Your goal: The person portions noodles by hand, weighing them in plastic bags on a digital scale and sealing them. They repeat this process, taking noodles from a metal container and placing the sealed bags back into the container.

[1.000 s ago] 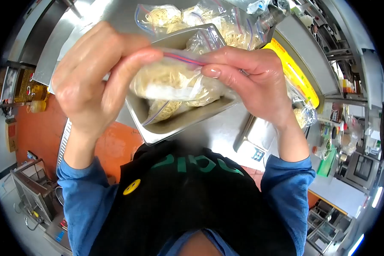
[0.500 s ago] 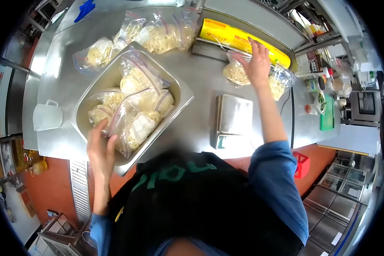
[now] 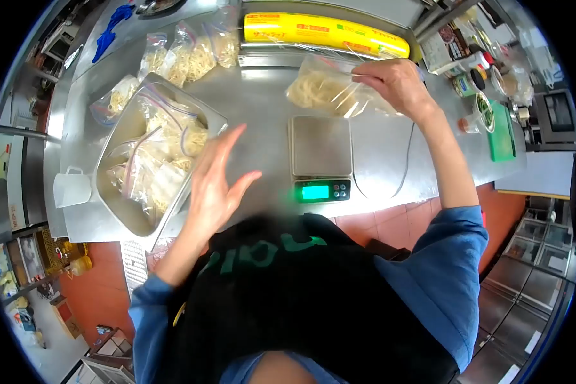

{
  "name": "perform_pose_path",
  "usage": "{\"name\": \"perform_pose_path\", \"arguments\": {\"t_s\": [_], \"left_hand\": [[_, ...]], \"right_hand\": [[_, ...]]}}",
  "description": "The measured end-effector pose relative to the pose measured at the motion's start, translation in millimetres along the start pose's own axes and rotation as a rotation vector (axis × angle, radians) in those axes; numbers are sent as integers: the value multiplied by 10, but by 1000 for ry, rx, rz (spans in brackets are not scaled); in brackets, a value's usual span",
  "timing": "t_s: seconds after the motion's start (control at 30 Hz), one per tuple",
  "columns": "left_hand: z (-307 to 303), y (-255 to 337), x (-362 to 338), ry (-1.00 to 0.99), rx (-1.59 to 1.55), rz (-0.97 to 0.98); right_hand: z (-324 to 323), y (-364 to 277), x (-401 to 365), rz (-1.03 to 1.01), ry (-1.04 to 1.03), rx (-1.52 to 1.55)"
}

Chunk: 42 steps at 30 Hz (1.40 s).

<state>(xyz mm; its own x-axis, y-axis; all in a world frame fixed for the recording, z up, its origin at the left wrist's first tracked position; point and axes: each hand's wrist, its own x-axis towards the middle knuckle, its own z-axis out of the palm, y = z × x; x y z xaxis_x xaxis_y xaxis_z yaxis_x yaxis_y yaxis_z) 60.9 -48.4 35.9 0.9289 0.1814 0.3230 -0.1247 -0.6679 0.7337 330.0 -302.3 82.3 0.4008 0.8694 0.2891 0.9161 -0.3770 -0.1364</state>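
Looking down past a black apron and blue sleeves onto a steel counter (image 3: 262, 109).

Right hand (image 3: 400, 86) at the far side, its fingers (image 3: 371, 72) closed together and clamped on the right-hand edge of a clear zip bag (image 3: 320, 93) of pale noodles. Bag stretched out sideways to the left of that grip, just behind a scale (image 3: 320, 147) with a lit display and in front of a yellow wrap box (image 3: 326, 32). Hard to tell whether hanging free or resting on the counter.

Probably light, soft and floppy, with slick plastic and a loose clump of noodles inside that could slide and sag. Easy to crush if squeezed in the middle. Best taken by the zip edge or a top corner, as here, perhaps with support underneath.

Left hand (image 3: 217, 185) empty, palm open, fingers (image 3: 227, 146) spread wide apart. Held in the air, touching nothing, between the scale and a metal tray (image 3: 118, 221). Tray heaped with more filled bags (image 3: 160, 153). Further loose bags (image 3: 192, 54) on the counter beyond the tray, and a white cup (image 3: 70, 187) to its left.
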Motion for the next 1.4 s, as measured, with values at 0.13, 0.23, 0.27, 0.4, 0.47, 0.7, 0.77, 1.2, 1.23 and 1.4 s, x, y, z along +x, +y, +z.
{"name": "perform_pose_path", "arguments": {"t_s": [0.13, 0.23, 0.27, 0.4, 0.47, 0.7, 0.77, 1.2, 1.23, 1.4], "left_hand": [[606, -174, 228, -114, -20, -34], [909, -242, 207, -190, -163, -181], [910, -221, 258, -203, -161, -186], [801, -35, 605, -131, 58, 60], [815, 190, 790, -122, 95, 301], [1191, 353, 1080, -221, 88, 467], [1219, 370, 1104, -243, 93, 478], [1565, 328, 1071, -433, 169, 500], [1588, 335, 1067, -431, 134, 499], [1681, 344, 1079, -455, 54, 502]], "right_hand": [[546, 46, -405, 14, -240, -160], [566, -201, -744, 185, -242, 4], [466, -289, -794, 255, -182, 85], [525, -56, -1331, 431, 200, 662], [587, -31, -1494, 545, 171, 944], [798, -381, -1437, 600, 296, 1003], [795, -470, -1432, 617, 352, 1004], [628, -909, -1314, 967, 474, 915], [563, -951, -1281, 1106, 448, 1035], [695, -898, -1402, 678, 434, 542]]}}
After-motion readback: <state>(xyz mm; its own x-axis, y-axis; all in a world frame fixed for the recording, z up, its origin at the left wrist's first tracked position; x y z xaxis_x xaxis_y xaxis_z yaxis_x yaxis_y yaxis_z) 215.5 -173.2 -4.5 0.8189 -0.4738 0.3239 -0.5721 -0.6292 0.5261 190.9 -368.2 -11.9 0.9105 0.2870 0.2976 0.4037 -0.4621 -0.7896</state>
